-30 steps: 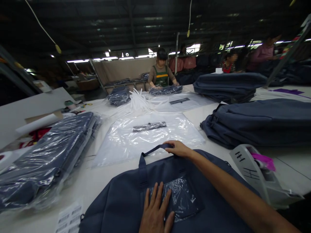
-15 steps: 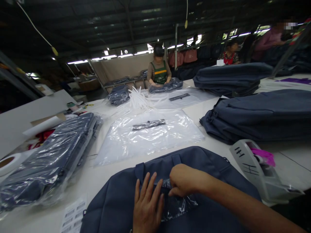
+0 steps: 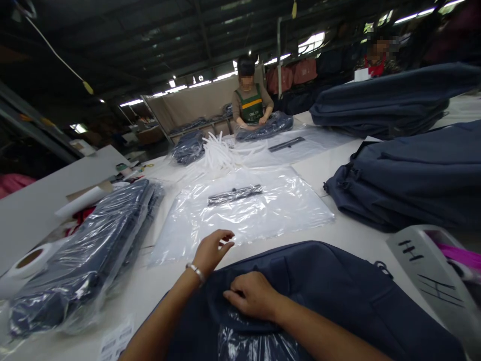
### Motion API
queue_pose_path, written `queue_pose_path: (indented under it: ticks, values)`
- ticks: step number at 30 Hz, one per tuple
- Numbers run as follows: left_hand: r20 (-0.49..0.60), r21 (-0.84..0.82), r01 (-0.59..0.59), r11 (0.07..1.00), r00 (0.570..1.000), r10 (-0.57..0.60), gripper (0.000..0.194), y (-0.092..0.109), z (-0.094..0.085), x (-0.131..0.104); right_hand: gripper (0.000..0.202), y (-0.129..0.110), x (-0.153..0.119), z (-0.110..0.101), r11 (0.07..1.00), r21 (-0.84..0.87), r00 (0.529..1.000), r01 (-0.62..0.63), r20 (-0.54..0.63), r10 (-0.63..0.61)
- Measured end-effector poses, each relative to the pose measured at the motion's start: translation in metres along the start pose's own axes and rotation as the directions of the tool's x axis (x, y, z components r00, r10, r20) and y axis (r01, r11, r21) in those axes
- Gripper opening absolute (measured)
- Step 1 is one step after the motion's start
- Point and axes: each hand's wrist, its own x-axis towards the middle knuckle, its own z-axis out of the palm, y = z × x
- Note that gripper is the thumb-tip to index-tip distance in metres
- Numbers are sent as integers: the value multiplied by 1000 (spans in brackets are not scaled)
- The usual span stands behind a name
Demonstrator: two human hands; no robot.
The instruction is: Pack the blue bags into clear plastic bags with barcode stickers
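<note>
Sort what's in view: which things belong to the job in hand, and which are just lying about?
In the job:
- navy bag with clear pocket
- right hand on it, left hand raised nearby

Apparently lying about, untouched:
- clear plastic bags
- wrapped bag
- white roll
- grey dispenser

Around the wrist of my left hand (image 3: 215,253) I wear a narrow, rounded bracelet (image 3: 196,274), pale and silvery with a soft shine. My right hand (image 3: 255,296) is ungloved, and both my forearms (image 3: 161,316) show bare.
</note>
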Motion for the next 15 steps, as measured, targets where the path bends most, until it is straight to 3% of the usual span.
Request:
queue_pose_path:
  ticks: [3,6,10,15]
  values:
    - [91,51,-34,998,995,30,26,-38,24,60,37,-2,2,-4,1000,16,1000,9,10,-9]
    - [185,71,-43,997,982,29,30,-64,44,90,37,-2,4,-4,999,32,1000,11,27,-11]
    - [266,61,-29,998,964,12,24,-79,48,102,34,1,5,-2,998,66,999,4,34,-6]
    - [289,72,-30,997,957,8,29,-75,38,106,33,2,6,-2,968,249,1000,12,-11,-10]
